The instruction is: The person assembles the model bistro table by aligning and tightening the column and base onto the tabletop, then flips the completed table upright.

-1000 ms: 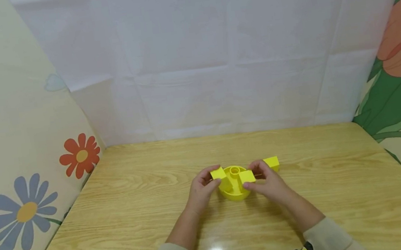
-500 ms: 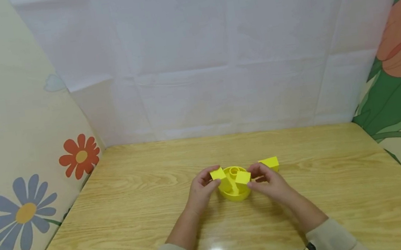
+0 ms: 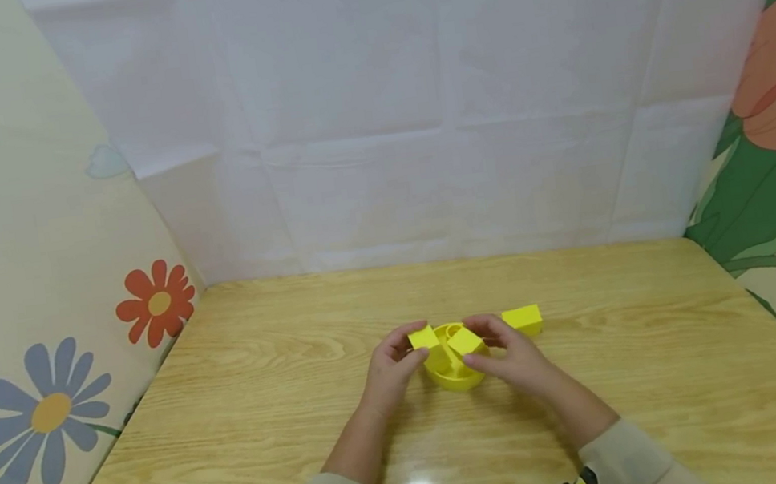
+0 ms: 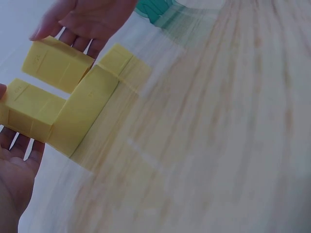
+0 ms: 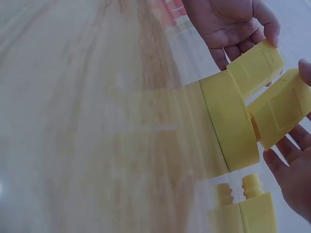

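Note:
A round yellow base (image 3: 458, 383) with a raised rim and a ring-shaped socket (image 3: 455, 331) at its back stands on the table. On its left side is a yellow block (image 3: 426, 345), pinched between the thumb and fingers of my left hand (image 3: 389, 367). Thumb and fingertips of my right hand (image 3: 514, 352) hold a second yellow block (image 3: 466, 341), turned at an angle over the base's right half. In the right wrist view this block (image 5: 282, 109) leans, its lower end right at the base (image 5: 228, 121). The blocks' undersides are hidden.
Right of the base, behind my right hand, another yellow block (image 3: 523, 321) lies on the wooden table (image 3: 293, 415); two ridged pegs (image 5: 251, 186) stick out of it in the right wrist view. A white sheet (image 3: 377, 154) hangs behind the table, with flowered panels on both sides.
My right hand first shifts slightly right, then moves left, and its block turns and sits further over the base. The left hand and its block stay in place.

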`<state>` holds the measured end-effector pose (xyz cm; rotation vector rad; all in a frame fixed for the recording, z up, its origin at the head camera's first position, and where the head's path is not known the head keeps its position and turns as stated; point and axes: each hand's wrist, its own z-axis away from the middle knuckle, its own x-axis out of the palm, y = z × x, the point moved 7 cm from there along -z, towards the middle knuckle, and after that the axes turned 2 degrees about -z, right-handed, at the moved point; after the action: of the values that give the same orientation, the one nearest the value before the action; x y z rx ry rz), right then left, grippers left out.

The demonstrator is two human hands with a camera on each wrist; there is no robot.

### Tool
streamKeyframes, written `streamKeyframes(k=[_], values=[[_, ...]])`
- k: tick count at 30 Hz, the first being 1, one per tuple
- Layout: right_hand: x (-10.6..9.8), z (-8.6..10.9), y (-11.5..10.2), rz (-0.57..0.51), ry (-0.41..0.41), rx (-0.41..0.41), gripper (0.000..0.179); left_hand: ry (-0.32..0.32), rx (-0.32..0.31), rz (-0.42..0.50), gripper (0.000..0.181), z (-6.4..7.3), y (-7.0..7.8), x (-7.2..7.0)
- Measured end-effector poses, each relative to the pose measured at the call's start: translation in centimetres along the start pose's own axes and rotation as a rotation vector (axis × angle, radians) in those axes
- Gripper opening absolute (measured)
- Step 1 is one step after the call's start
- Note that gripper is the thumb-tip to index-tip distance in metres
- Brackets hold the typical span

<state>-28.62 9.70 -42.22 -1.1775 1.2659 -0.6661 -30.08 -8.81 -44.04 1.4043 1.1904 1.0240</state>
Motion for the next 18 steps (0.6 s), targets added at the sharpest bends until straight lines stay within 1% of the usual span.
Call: streamKeyframes(k=[3, 6, 9, 11, 15, 16, 18], values=[[0.22, -0.18, 0.34, -0.009, -0.015, 0.052, 0.058, 0.006, -0.008, -0.003, 0.04, 0.01, -0.02, 0.04], [0.27, -0.41, 0.63, -0.008, -0.004, 0.094, 0.056, 0.011, -0.01, -0.002, 0.04, -0.06, -0.14, 0.01], [0.16, -0.54, 0.8, 0.004, 0.015, 0.101, 0.054, 0.011, -0.001, -0.002, 0.041, -0.13, -0.2, 0.03], [0.04, -0.53, 0.69, 0.003, 0.019, 0.073, 0.051, 0.011, 0.008, -0.008, 0.041, -0.13, -0.15, 0.07], [-0.28, -0.37, 0.19, -0.005, 0.017, -0.03, 0.044, 0.014, 0.014, -0.021, 0.041, -0.11, -0.08, 0.06], [-0.33, -0.33, 0.08, -0.009, 0.016, -0.046, 0.043, 0.013, 0.012, -0.023, 0.04, -0.1, -0.08, 0.05], [-0.47, -0.31, -0.01, -0.018, 0.027, -0.053, 0.041, 0.011, 0.007, -0.023, 0.04, -0.11, -0.13, 0.03]])
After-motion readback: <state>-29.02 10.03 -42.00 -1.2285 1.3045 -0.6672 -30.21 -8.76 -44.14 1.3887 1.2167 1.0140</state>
